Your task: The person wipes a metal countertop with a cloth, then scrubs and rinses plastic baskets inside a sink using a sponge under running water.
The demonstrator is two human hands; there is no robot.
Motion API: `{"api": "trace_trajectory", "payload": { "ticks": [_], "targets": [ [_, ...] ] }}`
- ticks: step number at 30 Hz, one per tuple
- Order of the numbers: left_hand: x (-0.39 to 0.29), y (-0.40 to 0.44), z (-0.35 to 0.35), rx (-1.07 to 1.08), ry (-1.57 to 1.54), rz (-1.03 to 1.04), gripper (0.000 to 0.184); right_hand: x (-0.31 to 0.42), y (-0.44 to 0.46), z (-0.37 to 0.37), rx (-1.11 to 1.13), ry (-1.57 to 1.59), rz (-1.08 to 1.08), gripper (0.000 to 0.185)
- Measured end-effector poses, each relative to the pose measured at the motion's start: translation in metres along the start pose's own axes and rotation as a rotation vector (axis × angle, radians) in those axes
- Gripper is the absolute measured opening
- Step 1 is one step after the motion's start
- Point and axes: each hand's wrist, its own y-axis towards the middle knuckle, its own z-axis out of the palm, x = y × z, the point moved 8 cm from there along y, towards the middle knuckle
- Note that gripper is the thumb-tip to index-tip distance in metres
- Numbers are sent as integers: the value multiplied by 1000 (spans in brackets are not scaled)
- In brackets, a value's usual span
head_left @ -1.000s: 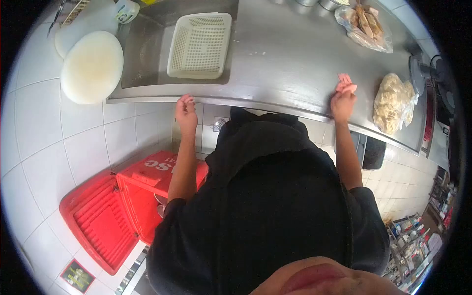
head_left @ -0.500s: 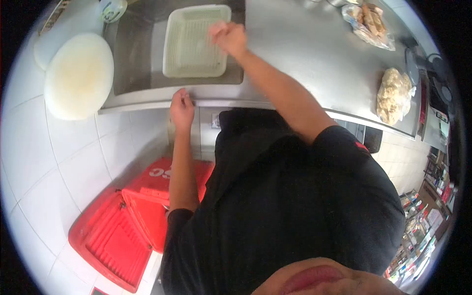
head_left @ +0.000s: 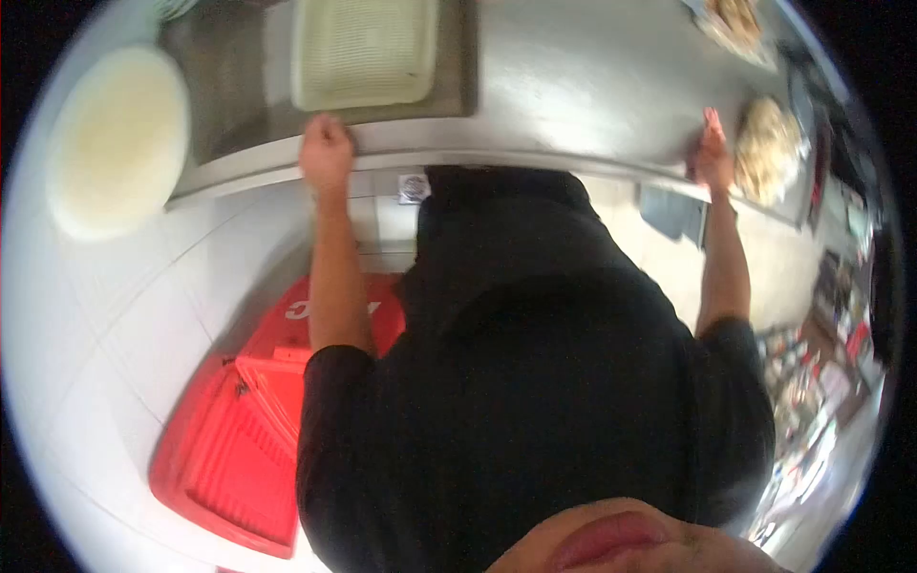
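Note:
My left hand (head_left: 327, 153) is curled into a fist over the front rim of the sink, just below the near edge of a pale ribbed plastic basket (head_left: 368, 57). Nothing shows between its fingers. My right hand (head_left: 713, 153) lies far to the right, at the front edge of the steel counter (head_left: 583, 86), with fingers stretched out and nothing held. Close beside it, on its right, is a clear plastic bag of pale yellowish pieces (head_left: 764, 151). The basket sits in the sink basin (head_left: 229, 86), its far end cut off by the view.
A round white board or lid (head_left: 119, 143) stands at the left against white tiles. Below it is a red bin (head_left: 234, 449) with its lid hanging open. Another plastic bag with brownish contents (head_left: 735, 29) lies at the counter's far right. Cluttered shelves (head_left: 807, 401) stand at right.
My right hand has left the basket and swung right to the counter edge by the bag. My left hand has moved slightly up onto the sink rim. The whole view has shifted.

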Motion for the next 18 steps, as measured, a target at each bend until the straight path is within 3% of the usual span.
{"api": "trace_trajectory", "payload": {
  "ticks": [2, 3, 4, 5, 6, 8, 9, 10, 12, 14, 16, 17, 18],
  "targets": [
    [-1, -2, 0, 1, 34, 33, 23, 59, -23, -10, -111, -257, 307, 50],
    [0, 1, 0, -4, 31, 30, 22, 47, -31, 0, -161, -284, 350, 49],
    [-1, 3, 1, -22, 17, 28, 23, 31, -36, 30, -204, -529, -2, 50],
    [-1, 3, 1, -27, 11, 27, 23, 21, -48, 63, 70, -668, 203, 50],
    [-3, 1, -2, -34, 6, 26, 24, 60, -45, 73, -37, -525, 13, 46],
    [-9, 4, -3, -2, 36, -31, 24, 148, -31, 99, -87, -542, -43, 47],
    [-8, 0, -5, 19, 57, -64, 24, 189, -23, 107, -81, -301, 204, 43],
    [-8, -4, -9, 13, 55, -74, 24, 236, -15, 130, -66, -328, -30, 32],
    [-15, -2, -11, -10, 32, -77, 25, 316, -2, 168, -39, 106, -164, 20],
    [-15, -3, -12, -83, 58, 23, 25, 413, 15, 189, -47, -269, -402, 21],
    [-22, -5, -14, -102, 53, 49, 25, 454, 42, 226, 0, 432, -517, 24],
    [-25, -7, -17, -83, 38, 24, 26, 452, 61, 268, 319, 768, -37, 20],
    [-20, -7, -16, -101, 26, 78, 26, 469, 76, 285, 343, 616, -107, 20]
  ]
}}
